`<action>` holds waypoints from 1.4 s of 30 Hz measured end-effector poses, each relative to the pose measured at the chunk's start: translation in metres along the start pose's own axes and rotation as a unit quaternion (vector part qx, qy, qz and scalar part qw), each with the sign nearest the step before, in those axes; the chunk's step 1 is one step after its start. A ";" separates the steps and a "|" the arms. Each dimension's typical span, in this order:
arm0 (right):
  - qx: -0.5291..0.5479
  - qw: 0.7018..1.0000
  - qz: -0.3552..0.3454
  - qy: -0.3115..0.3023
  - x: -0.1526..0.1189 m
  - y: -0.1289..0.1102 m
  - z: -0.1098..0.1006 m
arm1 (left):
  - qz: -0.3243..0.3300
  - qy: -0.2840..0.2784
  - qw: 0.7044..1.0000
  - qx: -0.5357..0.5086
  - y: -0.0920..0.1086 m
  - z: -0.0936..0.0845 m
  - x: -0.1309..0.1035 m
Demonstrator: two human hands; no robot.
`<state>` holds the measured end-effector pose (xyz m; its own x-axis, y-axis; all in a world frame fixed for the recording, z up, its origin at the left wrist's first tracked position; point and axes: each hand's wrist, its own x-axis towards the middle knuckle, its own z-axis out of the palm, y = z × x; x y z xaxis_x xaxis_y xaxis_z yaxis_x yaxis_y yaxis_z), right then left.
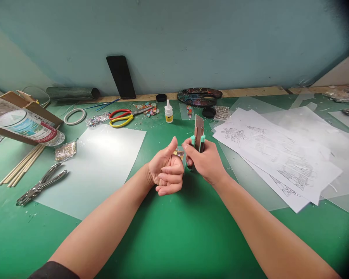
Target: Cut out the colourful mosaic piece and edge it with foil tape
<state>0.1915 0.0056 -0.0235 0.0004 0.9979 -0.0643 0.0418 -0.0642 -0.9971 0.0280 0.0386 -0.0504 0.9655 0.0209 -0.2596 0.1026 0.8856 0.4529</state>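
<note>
Head view: the right hand (207,157) is closed around a utility knife (199,135), its blade upright. At its 9 o'clock, the left hand (168,172) has half-curled fingers and a raised thumb; a small patterned piece (179,154) shows just behind, but whether it is held I cannot tell. From the hands, a glue bottle (169,113) stands at 12 o'clock, scissors (125,117) lie at 10, drawings (267,151) at 3.

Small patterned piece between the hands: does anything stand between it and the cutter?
In this view, curled fingers of the right hand come between the cutter and the small patterned piece; the left hand partly covers the piece.
</note>
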 end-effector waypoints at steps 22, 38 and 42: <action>0.126 0.985 0.053 -0.102 -0.001 -0.001 0.000 | -0.058 0.065 0.996 -0.012 -0.010 -0.012 0.003; 0.318 0.946 0.061 0.000 0.024 0.007 -0.021 | 0.410 0.531 0.663 0.332 0.024 0.005 -0.039; 0.351 0.933 0.058 0.041 0.029 0.009 -0.027 | 0.272 0.567 0.517 0.581 0.015 -0.001 -0.023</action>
<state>0.2189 0.0339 -0.0328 0.0411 0.9790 -0.1995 -0.6292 -0.1298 -0.7664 0.0074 0.0515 -0.0384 0.2334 0.9620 0.1417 0.5999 -0.2571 0.7577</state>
